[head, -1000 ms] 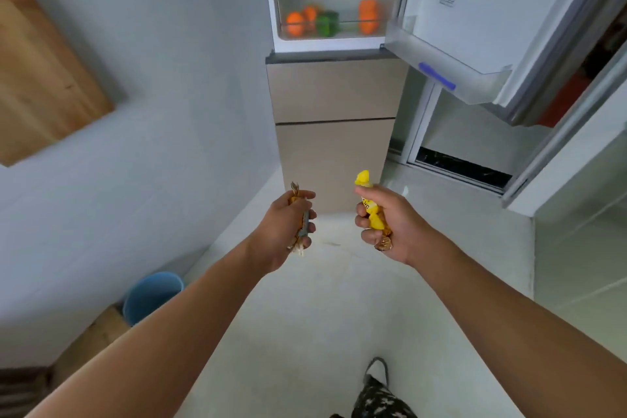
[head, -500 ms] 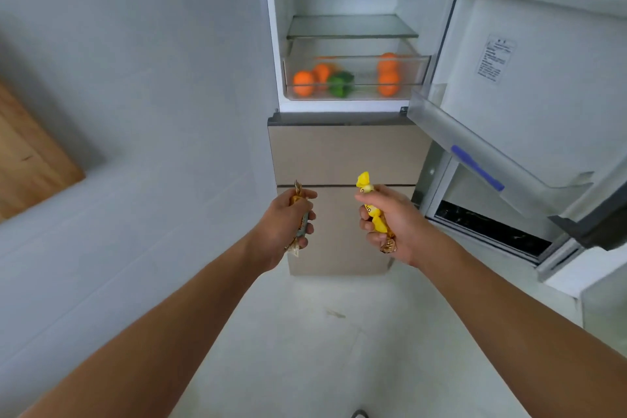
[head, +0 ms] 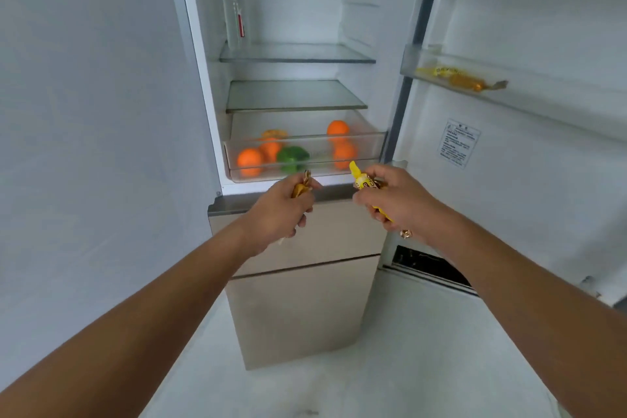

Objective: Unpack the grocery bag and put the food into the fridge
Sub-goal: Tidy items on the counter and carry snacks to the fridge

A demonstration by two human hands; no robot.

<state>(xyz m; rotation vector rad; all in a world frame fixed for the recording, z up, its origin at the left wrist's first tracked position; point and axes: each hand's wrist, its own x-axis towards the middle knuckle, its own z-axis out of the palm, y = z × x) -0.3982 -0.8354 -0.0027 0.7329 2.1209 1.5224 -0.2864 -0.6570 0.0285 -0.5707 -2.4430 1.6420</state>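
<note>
The fridge [head: 298,54] stands open ahead of me. My left hand [head: 278,214] is shut on a gold-wrapped candy [head: 302,187], in front of the clear crisper drawer [head: 305,159]. My right hand [head: 397,200] is shut on a yellow-wrapped candy [head: 361,180], level with the drawer's right end. Several oranges [head: 250,159] and a green pepper [head: 292,157] lie in the drawer. Two wrapped candies [head: 461,80] rest on a shelf of the open door [head: 509,153] at the right.
A clear bottle [head: 234,13] stands on the upper glass shelf at the left. The middle glass shelf [head: 295,95] is bare. Two beige lower drawers [head: 298,295] are closed. A white wall [head: 95,112] runs along the left. Pale floor [head: 390,366] lies below.
I have moved closer to the fridge and the view has tilted up. Both hands, still holding their candies, have risen to the level of the crisper drawer. The wooden board at left is out of view.
</note>
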